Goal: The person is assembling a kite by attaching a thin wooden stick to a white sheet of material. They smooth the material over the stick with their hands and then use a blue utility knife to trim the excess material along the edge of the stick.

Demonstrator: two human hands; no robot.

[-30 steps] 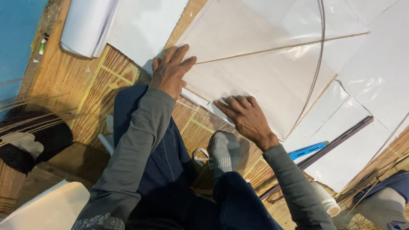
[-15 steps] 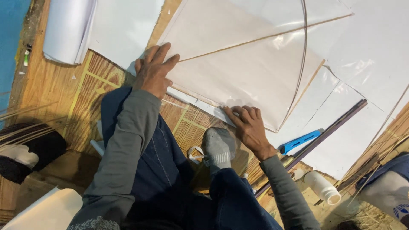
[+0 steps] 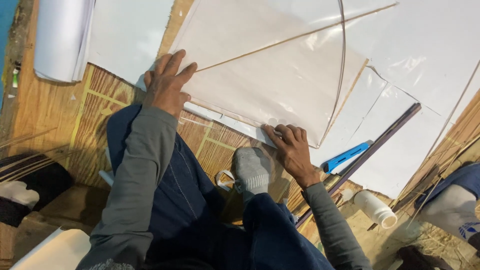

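Since a moment ago both of my hands have slid along the near edge of the paper kite [image 3: 280, 80]. My left hand [image 3: 167, 85] lies flat with fingers spread on its left corner, gripping nothing. My right hand [image 3: 292, 147] presses its fingertips on the folded white border near the lower corner; it looks released rather than pinching, though the fingertips are partly hidden, so I cannot be sure.

Beside my right forearm a small white bottle [image 3: 376, 209] lies on its side, contents unseen. A blue utility knife [image 3: 345, 157] lies just right of my right hand, against a long dark ruler [image 3: 370, 150] that slants up to the right. A roll of white paper [image 3: 60, 37] sits at the upper left.

The kite rests on the woven mat [image 3: 95, 105], its straight spine stick running from my left hand up to the right, its bowed stick curving across it.
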